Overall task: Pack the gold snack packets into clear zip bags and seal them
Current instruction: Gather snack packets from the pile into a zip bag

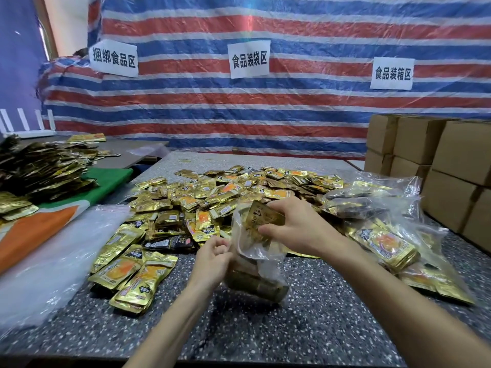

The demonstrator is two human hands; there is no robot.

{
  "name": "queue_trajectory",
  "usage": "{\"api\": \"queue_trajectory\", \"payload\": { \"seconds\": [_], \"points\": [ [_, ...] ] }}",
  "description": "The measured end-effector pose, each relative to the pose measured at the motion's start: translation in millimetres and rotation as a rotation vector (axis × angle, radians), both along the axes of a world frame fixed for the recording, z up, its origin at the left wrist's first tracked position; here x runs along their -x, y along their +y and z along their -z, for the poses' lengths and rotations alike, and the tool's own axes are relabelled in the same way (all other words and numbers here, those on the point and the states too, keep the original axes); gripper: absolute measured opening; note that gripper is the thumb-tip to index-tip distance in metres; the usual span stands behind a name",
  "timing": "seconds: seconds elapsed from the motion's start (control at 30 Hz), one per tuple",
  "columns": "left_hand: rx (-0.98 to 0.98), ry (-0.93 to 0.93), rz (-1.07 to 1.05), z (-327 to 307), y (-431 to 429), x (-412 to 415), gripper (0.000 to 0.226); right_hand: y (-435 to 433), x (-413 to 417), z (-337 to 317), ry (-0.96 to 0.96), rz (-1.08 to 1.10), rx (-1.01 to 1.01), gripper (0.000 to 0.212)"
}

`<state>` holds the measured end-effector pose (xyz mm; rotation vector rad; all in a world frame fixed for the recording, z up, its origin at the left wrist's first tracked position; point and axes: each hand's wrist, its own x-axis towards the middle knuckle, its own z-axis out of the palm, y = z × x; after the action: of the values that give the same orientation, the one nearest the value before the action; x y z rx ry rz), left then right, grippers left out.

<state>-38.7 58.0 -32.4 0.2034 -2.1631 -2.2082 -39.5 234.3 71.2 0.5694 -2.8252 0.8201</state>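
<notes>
Packet (261, 221) pinched in right hand (300, 229), left hand (212, 257) gripping bag (255, 264) — below.

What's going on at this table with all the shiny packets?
A person is packing snacks by hand. The left hand holds a clear bag open on the table, while the right hand pushes a bunch of gold packets into it. The bag is partly full and not yet sealed. A pile of loose packets lies behind, filled bags to the right.
</notes>
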Motion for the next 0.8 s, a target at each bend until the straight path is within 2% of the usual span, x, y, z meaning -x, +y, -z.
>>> {"api": "queue_trajectory", "payload": {
  "seconds": [0.23, 0.33, 0.43, 0.53, 0.63, 0.73, 0.8],
  "points": [
    [0.118, -0.037, 0.114, -9, -2, -2, 0.027, -5, -3, 3, 0.172, 0.014, -0.047, 0.008],
    [0.182, -0.041, 0.209, -5, -5, -2, 0.038, -10, -4, 6, 0.226, -0.013, -0.007, 0.009],
    [0.193, -0.02, 0.216, -2, -4, -3, 0.034, -13, -5, 12, 0.301, -0.031, -0.011, 0.005],
    [0.218, 0.005, 0.163, -3, -5, -2, 0.024, -9, -2, 12, 0.233, -0.015, 0.068, 0.008],
    [0.19, 0.015, 0.19, -8, -6, -3, 0.033, -7, -1, 13, 0.158, -0.001, 0.112, 0.012],
    [0.213, 0.022, 0.247, -8, -11, -4, 0.049, -6, -1, 15, 0.219, 0.03, 0.087, 0.016],
    [0.257, 0.046, 0.278, -6, -15, -4, 0.043, -6, 0, 14, 0.225, 0.014, 0.115, 0.021]
  ]
}}
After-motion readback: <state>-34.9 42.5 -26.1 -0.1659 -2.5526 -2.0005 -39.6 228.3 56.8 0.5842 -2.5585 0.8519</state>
